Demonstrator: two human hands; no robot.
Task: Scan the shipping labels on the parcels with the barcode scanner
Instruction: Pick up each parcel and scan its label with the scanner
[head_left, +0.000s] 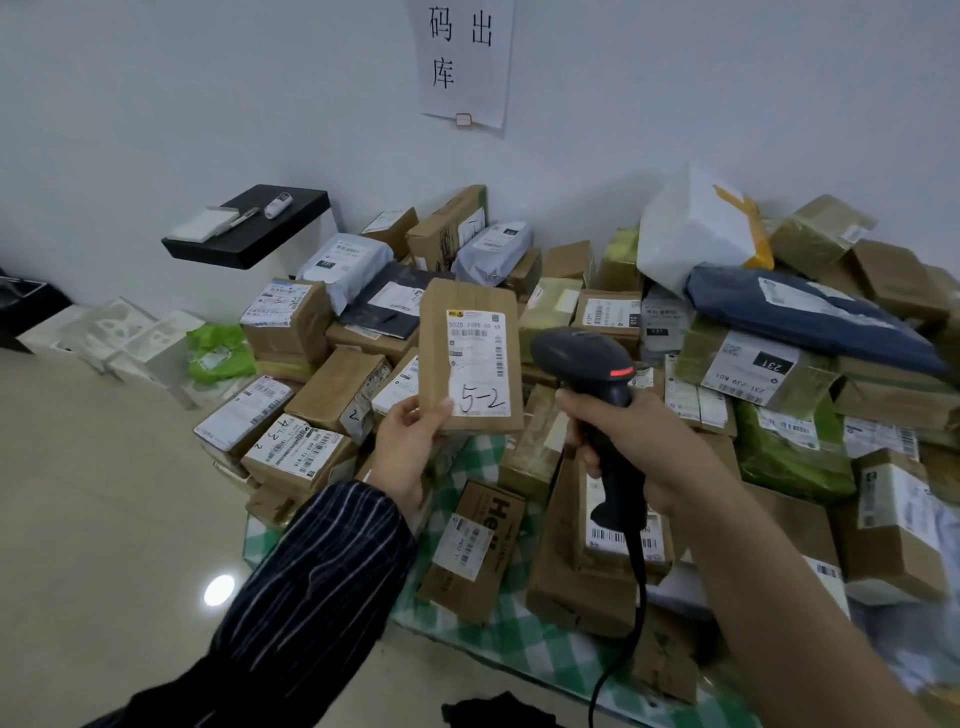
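- Black wall shelf (244, 234): well left of and above the flat brown cardboard parcel (470, 299), which is held upright in the air over the heap.
- Left hand (410, 447), in a dark striped sleeve (311, 571): at the parcel's lower left corner. The thumb lies on the front face and the fingers curl behind, pinching the parcel.
- White shipping label (478, 358): on the parcel's front, covering its middle and lower right, facing the camera. It has printed barcodes, with "5-2" handwritten in black at the bottom.
- Black handheld barcode scanner (582, 358): just right of the parcel and apart from it, head level with the label. There is a red strip on the head, and a black cable (636, 587) hangs from the grip.
- Right hand (618, 441): below and right of the parcel, fingers wrapped firmly round the scanner's grip.
- Heap of boxes and mailer bags (753, 364): behind, below and right of the parcel, on a green-and-white checked cloth (519, 649).
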